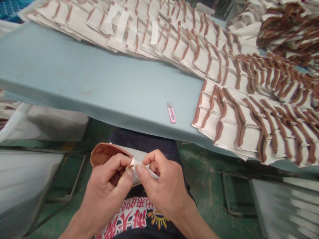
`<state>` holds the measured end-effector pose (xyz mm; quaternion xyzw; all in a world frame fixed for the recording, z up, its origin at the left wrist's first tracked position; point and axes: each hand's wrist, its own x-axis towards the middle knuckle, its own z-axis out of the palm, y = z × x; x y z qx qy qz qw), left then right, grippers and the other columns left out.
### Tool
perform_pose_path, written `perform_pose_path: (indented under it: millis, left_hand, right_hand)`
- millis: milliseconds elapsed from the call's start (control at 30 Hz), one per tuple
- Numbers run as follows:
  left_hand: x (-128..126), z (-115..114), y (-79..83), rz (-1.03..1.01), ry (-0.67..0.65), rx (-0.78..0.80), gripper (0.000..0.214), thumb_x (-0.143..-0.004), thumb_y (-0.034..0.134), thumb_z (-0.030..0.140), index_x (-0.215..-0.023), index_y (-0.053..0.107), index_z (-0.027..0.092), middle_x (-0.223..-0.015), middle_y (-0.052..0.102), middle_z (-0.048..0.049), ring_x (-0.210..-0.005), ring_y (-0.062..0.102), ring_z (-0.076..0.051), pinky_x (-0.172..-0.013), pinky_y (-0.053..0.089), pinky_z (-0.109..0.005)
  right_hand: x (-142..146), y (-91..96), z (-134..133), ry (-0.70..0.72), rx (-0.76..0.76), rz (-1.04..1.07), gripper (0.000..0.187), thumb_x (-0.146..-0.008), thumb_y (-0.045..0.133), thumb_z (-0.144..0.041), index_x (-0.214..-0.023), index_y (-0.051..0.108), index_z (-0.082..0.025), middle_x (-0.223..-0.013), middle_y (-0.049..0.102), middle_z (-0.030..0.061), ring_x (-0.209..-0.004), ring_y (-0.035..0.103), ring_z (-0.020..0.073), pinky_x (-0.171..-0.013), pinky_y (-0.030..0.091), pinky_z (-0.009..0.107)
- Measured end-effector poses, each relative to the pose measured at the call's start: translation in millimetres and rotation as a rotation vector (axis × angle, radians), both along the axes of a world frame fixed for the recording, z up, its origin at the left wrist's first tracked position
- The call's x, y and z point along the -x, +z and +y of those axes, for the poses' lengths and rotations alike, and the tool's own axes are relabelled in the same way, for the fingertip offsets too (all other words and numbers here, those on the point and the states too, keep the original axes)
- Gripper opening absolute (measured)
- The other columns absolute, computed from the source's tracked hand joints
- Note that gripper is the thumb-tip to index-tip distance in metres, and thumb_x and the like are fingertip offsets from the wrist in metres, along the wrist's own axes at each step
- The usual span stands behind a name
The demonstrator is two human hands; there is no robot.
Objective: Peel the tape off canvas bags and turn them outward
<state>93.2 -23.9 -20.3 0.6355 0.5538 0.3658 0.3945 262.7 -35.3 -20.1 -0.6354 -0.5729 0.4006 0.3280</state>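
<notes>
Over my lap, both hands pinch a white and brown sewn fabric piece (107, 152), whose brown side curves open at the left. My left hand (107, 189) is closed on its edge, thumb against fingers. Close beside it, my right hand (166, 186) pinches the white part of the same piece. The fingertips of both hands nearly meet at a small white fold. Part of the piece is hidden under my hands. On the table beyond lies a pair of pink thread snips (171, 113), blades pointing away from me.
A blue-green table (99, 79) runs across in front of me. Overlapping rows of white fabric pieces with brown edging (239, 122) cover its back and right. White paper strips (122, 26) lie on them. A brown and white heap (289, 33) stands far right. Metal-framed bins (284, 205) flank me.
</notes>
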Motion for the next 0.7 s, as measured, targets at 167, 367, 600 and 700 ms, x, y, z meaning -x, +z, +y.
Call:
perform_pose_path:
  millis: [167,367,600,700]
  left_hand:
    - [0,3,4.1,0.061,-0.058,-0.075,0.026,-0.090,0.056,0.020,-0.071,0.073,0.023,-0.052,0.066,0.0073,-0.040,0.056,-0.011,-0.042,0.043,-0.017]
    - [4,-2,-3.5,-0.080,-0.086,0.024,0.027,-0.092,0.054,0.018,-0.074,0.074,0.022,-0.062,0.068,0.0062,-0.051,0.061,-0.011,-0.051,0.046,-0.018]
    - [24,12,4.6,-0.205,-0.248,0.125,0.023,-0.094,0.060,0.026,-0.075,0.072,0.020,-0.064,0.065,0.0034,-0.056,0.056,-0.012,-0.053,0.045,-0.019]
    - [29,21,14.2,-0.272,-0.356,0.189,0.022,-0.093,0.061,0.027,-0.076,0.073,0.019,-0.066,0.065,0.0030,-0.058,0.057,-0.012,-0.054,0.046,-0.018]
  right_hand:
    - [-4,0.0,10,0.106,0.073,0.110,0.011,-0.085,0.065,-0.031,-0.080,0.058,-0.025,-0.060,0.052,-0.0081,-0.054,0.048,0.0119,-0.057,0.033,0.025]
    - [-1,-13.1,17,0.214,0.419,0.601,0.018,-0.084,0.064,-0.039,-0.081,0.051,-0.026,-0.064,0.048,-0.0086,-0.055,0.039,0.0119,-0.050,0.032,0.023]
    - [11,-40.2,20,0.279,0.593,0.946,0.034,-0.073,0.073,-0.048,-0.074,0.047,-0.026,-0.058,0.041,-0.0099,-0.051,0.031,0.0100,-0.048,0.028,0.023]
    - [7,-37.8,31,0.356,0.451,0.776,0.026,-0.080,0.068,-0.043,-0.074,0.051,-0.025,-0.061,0.047,-0.0077,-0.054,0.038,0.0115,-0.051,0.032,0.023]
